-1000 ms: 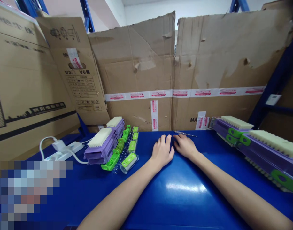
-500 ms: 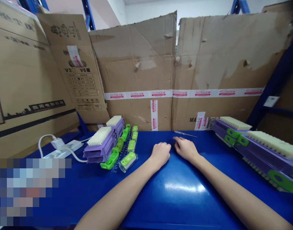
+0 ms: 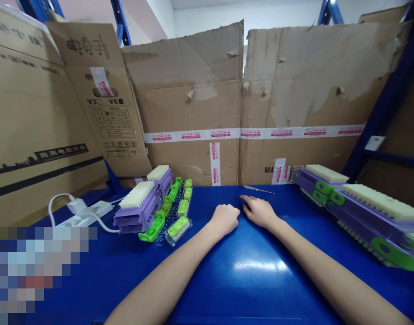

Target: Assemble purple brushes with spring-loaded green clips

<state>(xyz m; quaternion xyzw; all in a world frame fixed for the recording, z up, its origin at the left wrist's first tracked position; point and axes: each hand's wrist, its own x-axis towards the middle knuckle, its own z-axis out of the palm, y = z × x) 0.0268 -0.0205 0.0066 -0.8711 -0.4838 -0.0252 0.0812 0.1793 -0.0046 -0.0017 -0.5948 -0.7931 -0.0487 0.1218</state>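
Both of my hands rest on the blue table (image 3: 254, 275) near its middle. My left hand (image 3: 225, 217) is curled into a loose fist with nothing visible in it. My right hand (image 3: 259, 211) lies flat beside it, fingers stretched out and pointing left, holding nothing. A thin metal tool (image 3: 258, 189) lies just beyond my right hand. To the left of my left hand stand purple brushes with pale bristles (image 3: 139, 206), green clips (image 3: 151, 230) and a row of clear cases with green inserts (image 3: 179, 225).
A long row of purple and green brushes (image 3: 359, 205) runs along the right side. A white power strip with cable (image 3: 83, 212) lies at the left. Cardboard boxes (image 3: 227, 104) wall the back and left. A blue rack post (image 3: 379, 113) stands at the right.
My left hand's fingers have curled from flat into a fist. Both hands have drawn slightly back toward me.
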